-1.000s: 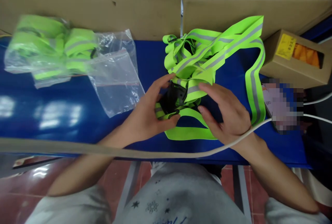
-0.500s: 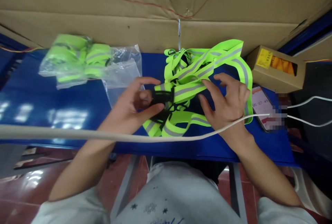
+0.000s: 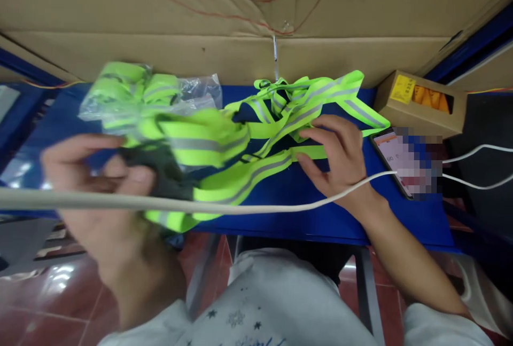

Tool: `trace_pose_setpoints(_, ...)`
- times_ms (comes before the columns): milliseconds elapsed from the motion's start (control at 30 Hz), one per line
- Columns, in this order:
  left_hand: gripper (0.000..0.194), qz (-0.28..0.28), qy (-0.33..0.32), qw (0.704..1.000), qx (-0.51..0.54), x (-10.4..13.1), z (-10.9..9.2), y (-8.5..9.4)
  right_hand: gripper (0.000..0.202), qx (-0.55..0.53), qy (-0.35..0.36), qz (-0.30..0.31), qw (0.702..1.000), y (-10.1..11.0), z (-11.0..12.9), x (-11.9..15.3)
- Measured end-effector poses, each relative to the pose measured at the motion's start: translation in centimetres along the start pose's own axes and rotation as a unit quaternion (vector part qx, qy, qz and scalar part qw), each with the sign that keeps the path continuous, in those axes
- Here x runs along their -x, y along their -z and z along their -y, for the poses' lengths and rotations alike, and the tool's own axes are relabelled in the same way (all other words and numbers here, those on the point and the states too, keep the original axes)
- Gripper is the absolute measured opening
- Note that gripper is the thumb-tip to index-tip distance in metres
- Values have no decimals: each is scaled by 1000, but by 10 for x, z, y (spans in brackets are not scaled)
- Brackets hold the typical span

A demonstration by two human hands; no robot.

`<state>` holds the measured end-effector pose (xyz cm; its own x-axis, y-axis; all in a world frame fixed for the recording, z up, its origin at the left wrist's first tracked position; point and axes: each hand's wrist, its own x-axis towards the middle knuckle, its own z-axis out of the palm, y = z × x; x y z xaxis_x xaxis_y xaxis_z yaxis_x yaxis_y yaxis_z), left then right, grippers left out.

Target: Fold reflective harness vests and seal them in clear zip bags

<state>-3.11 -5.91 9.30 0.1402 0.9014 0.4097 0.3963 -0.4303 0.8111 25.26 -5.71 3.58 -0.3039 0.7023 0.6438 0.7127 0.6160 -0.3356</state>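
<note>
Pinching the black plastic piece in the left hand, out to the left over the blue table, with thumb and fingers closed on its near end (badly blurred, this one, so hard to tell its exact shape). Trailing away rightward from that grip, in loose loops toward the tangled pile at the back: the neon-green straps, grey-striped. Over on the other side, holding the right hand half open, thumb and forefinger apart, right at a strap; impossible to tell whether touching. Behind the left hand, bagged green rolls; beyond the right, a phone and an open-windowed cardboard box. Across the foreground, a pale cable.
</note>
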Motion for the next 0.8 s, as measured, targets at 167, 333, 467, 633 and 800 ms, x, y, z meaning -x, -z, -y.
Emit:
trace_pose_setpoints(167, 65, 95, -41, 993, -60, 24, -8, 11, 90, -179, 28, 99, 978, -9, 5, -6)
trace_pose_setpoints(333, 72, 264, -169, 944, -106, 8, -20, 31, 103, -286, 45, 176, 941, -15, 14, -34)
trace_pose_setpoints(467, 50, 232, -154, 960, -44, -42, -33, 22, 84, -384, 41, 171, 907, -19, 11, -70)
trace_pose_setpoints(633, 41, 160, -94, 978, 94, -92, -48, -5, 60, -427, -70, 161, 887, -13, -13, -108)
trace_pose_setpoints(800, 35, 157, -91, 980, 86, -113, -51, -23, 64, -436, -191, 194, 858, 1, -49, -119)
